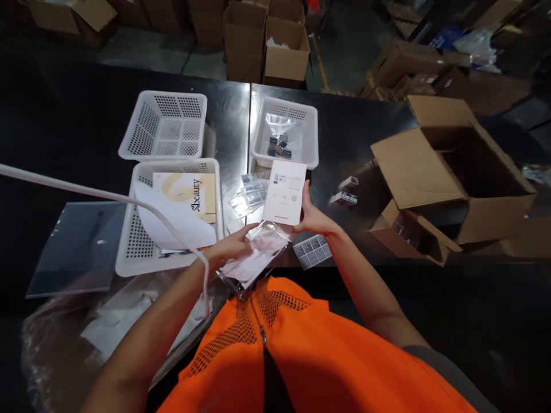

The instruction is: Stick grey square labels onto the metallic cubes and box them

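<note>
We are pinching the flat white card (284, 192) by its lower right edge in our right hand (313, 218), fingers closed on it, its long axis running away from us and its lower end just above the mouth of the clear plastic bag (258, 255). Our left hand (235, 245) is pressing the bag flat at the bench's (357, 137) near edge, fingers closed on its upper layer, so the card is lying just beyond and right of that grip. White baskets (166, 123) are sitting further toward the far edge, an open cardboard box (456, 172) at the right.

Three white baskets (166, 123) on dark table (77, 132); open cardboard box (456, 172) at right
</note>
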The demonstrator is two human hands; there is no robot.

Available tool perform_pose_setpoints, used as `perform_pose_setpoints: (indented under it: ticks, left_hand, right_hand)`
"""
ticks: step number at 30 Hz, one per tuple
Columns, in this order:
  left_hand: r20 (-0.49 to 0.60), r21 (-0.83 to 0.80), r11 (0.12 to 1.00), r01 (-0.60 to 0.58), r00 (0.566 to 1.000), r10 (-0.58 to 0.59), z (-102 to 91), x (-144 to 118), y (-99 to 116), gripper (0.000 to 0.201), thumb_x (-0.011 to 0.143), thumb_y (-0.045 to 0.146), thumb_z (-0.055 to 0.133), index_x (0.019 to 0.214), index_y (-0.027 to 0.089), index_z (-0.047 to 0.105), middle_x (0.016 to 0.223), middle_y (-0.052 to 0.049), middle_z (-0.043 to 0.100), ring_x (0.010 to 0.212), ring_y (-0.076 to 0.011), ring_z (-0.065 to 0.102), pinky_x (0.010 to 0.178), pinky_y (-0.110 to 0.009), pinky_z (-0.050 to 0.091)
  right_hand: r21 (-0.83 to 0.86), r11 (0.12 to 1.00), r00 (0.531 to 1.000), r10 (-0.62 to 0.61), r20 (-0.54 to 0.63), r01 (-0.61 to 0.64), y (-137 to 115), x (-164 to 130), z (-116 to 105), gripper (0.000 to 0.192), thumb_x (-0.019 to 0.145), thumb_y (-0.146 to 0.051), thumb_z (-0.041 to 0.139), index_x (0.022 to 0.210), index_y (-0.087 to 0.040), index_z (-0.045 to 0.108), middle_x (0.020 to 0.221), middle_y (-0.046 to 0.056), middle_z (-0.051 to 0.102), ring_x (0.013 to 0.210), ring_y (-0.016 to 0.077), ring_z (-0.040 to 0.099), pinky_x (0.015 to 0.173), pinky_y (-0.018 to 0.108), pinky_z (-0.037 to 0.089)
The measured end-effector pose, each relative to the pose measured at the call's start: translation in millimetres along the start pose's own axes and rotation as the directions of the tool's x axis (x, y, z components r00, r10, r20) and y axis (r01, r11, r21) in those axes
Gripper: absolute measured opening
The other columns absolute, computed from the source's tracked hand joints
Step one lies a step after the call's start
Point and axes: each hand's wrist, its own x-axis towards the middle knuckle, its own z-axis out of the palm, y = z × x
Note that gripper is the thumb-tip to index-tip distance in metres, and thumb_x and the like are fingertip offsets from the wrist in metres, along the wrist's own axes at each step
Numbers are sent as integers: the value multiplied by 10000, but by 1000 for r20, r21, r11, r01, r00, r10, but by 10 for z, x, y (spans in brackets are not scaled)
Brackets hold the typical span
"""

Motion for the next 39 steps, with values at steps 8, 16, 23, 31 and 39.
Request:
perform_pose_setpoints:
  ticks: [8,16,23,31,39]
  left_hand:
    - [-63,-173,982,-80,996,70,91,54,-131,963,614,100,635,1525,246,360,616,76,482,505,-93,479,487,-181,369]
    - [-132,-277,951,-139,986,105,234,65,-198,968,597,83,645,1510,250,373,815,-2,668,625,-138,613,535,-204,444]
    - [-140,-378,919,-112,988,63,356,-20,-191,953,569,102,706,1460,233,395,949,-34,704,725,-161,656,614,-229,500]
    - [-314,-366,925,-105,949,-17,500,53,-182,823,621,119,733,1363,201,385,1166,-105,644,911,-183,664,712,-236,537]
    - [-101,-364,924,-121,991,90,338,-193,-338,1187,578,331,829,1547,289,145,1558,-192,270,1186,-282,587,766,-293,562]
  right_hand:
    - [169,981,991,110,-69,-97,-15,-135,158,1580,599,-192,883,1363,-317,-494,1634,129,247,1375,335,475,1046,521,515]
    - [421,907,970,100,-220,2,141,-230,286,1508,577,-299,910,1523,-413,-259,1683,56,29,1448,322,377,1079,473,501]
    - [481,876,975,133,-179,-31,255,-383,373,1436,576,-302,917,1558,-455,-120,1679,44,18,1305,281,535,966,417,584]
    - [556,825,976,190,-109,-98,240,-543,685,1398,590,-267,907,1547,-504,-84,1677,32,30,1177,238,616,846,356,627]
    - [635,731,866,462,-192,-249,347,-752,684,1381,555,-185,868,1566,-445,-36,1496,104,405,867,176,664,608,306,617]
